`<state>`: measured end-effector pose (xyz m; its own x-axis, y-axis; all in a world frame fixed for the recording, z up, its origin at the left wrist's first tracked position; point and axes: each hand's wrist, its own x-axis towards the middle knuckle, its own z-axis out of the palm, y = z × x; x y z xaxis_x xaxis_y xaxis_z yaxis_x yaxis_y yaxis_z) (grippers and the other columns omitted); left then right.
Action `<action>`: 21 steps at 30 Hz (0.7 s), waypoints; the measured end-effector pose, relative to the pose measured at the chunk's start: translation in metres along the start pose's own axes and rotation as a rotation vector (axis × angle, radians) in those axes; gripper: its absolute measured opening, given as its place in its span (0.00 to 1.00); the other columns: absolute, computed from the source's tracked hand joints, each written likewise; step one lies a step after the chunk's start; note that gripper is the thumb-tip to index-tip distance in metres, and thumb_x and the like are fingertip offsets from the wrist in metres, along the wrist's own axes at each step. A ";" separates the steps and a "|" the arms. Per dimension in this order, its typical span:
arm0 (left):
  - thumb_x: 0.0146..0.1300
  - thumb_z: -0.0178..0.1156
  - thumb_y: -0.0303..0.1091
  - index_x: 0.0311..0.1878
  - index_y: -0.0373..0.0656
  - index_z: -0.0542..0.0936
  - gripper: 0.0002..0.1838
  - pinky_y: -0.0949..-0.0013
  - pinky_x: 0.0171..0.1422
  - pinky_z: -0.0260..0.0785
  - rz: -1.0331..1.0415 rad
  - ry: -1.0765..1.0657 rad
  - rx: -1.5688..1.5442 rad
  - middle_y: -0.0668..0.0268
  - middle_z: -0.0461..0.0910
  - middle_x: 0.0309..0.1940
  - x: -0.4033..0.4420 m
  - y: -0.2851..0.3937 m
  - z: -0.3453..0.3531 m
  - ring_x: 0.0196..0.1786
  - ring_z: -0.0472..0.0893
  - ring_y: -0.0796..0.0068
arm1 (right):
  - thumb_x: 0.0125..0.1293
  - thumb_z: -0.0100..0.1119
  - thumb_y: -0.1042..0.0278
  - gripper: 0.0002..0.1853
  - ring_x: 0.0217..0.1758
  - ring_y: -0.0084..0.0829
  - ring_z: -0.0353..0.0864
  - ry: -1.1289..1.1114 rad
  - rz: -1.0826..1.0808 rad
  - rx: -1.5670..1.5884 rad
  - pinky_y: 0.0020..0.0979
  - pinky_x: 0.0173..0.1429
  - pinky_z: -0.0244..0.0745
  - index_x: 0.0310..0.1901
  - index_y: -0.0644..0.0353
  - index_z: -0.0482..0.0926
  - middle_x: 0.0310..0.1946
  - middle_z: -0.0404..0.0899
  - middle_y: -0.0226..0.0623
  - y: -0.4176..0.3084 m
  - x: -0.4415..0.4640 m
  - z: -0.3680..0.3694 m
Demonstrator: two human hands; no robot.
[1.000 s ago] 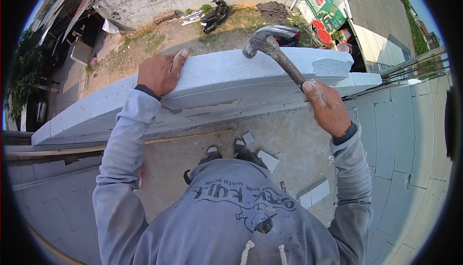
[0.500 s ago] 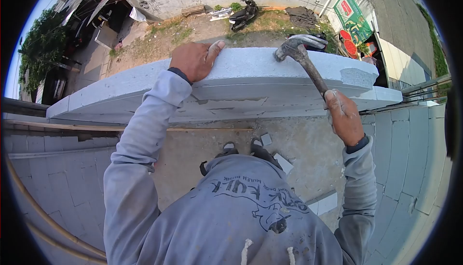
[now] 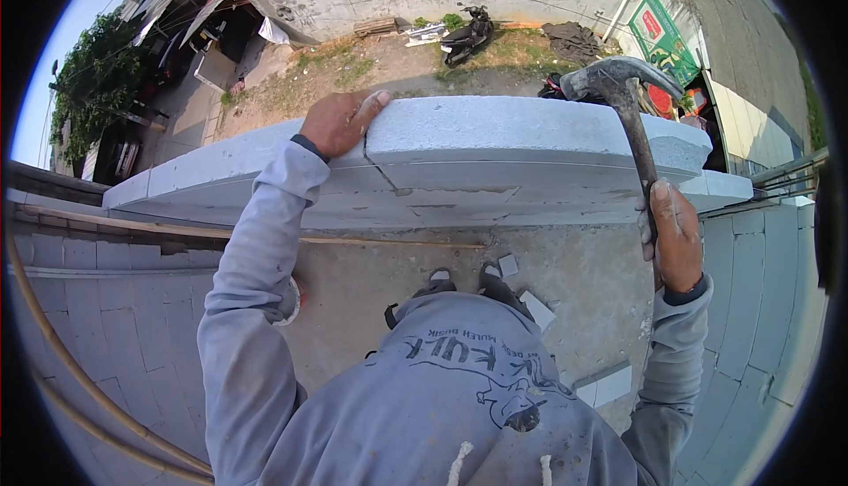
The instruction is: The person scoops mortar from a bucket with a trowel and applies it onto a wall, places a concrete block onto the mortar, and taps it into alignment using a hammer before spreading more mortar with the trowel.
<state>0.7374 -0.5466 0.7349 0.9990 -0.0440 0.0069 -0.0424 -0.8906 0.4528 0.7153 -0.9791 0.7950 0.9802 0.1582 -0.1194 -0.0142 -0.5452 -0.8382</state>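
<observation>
My left hand (image 3: 337, 124) lies over the top edge of a white lightweight concrete block wall (image 3: 495, 128), its thumb on top and its fingers curled toward the far side, partly hidden. Just right of the thumb, a dark joint (image 3: 378, 168) runs between two top blocks. My right hand (image 3: 676, 239) is closed around the handle of a claw hammer (image 3: 638, 128). The hammer's worn metal head is raised above the right part of the wall, with its claw pointing right.
Beyond the wall lie a yard with a parked motorbike (image 3: 466, 35) and a green banner (image 3: 662, 40). Block offcuts (image 3: 605, 386) sit on the concrete floor (image 3: 353, 353) by my feet. A wooden strip (image 3: 389, 241) runs along the wall's near side, and bamboo poles (image 3: 79, 380) curve at left.
The hammer has come up off the wall's top and swung to the right. My left hand has slid a little left along the edge, uncovering the joint. The view has shifted slightly.
</observation>
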 end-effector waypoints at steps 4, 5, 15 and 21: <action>0.69 0.38 0.54 0.39 0.38 0.78 0.28 0.54 0.38 0.67 0.009 0.041 0.170 0.51 0.77 0.22 -0.001 0.003 0.002 0.32 0.78 0.48 | 0.71 0.37 0.44 0.26 0.13 0.13 0.58 0.038 -0.120 0.202 0.17 0.17 0.53 0.30 0.60 0.71 0.14 0.63 0.23 -0.035 -0.006 0.011; 0.69 0.37 0.55 0.38 0.40 0.77 0.28 0.53 0.37 0.67 0.017 0.030 0.175 0.52 0.76 0.20 -0.001 0.002 0.003 0.31 0.77 0.47 | 0.72 0.36 0.45 0.26 0.14 0.12 0.59 0.039 -0.166 0.241 0.16 0.17 0.53 0.31 0.60 0.72 0.14 0.63 0.22 -0.042 -0.006 0.016; 0.69 0.37 0.56 0.39 0.40 0.77 0.28 0.52 0.38 0.67 0.079 0.067 0.208 0.50 0.77 0.23 0.001 -0.003 0.008 0.32 0.77 0.46 | 0.71 0.42 0.52 0.21 0.16 0.39 0.63 -0.048 -0.277 -0.207 0.38 0.25 0.62 0.32 0.65 0.69 0.17 0.62 0.41 -0.010 -0.003 0.059; 0.69 0.37 0.55 0.39 0.41 0.77 0.27 0.51 0.38 0.67 0.098 0.048 0.202 0.49 0.77 0.25 0.000 -0.005 0.005 0.33 0.77 0.46 | 0.71 0.41 0.51 0.22 0.18 0.38 0.66 0.138 -0.090 0.075 0.37 0.27 0.61 0.32 0.64 0.70 0.17 0.62 0.41 -0.055 -0.024 0.040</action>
<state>0.7371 -0.5445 0.7277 0.9894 -0.1173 0.0861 -0.1360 -0.9559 0.2605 0.6848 -0.9200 0.8231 0.9959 0.0858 0.0275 0.0648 -0.4701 -0.8802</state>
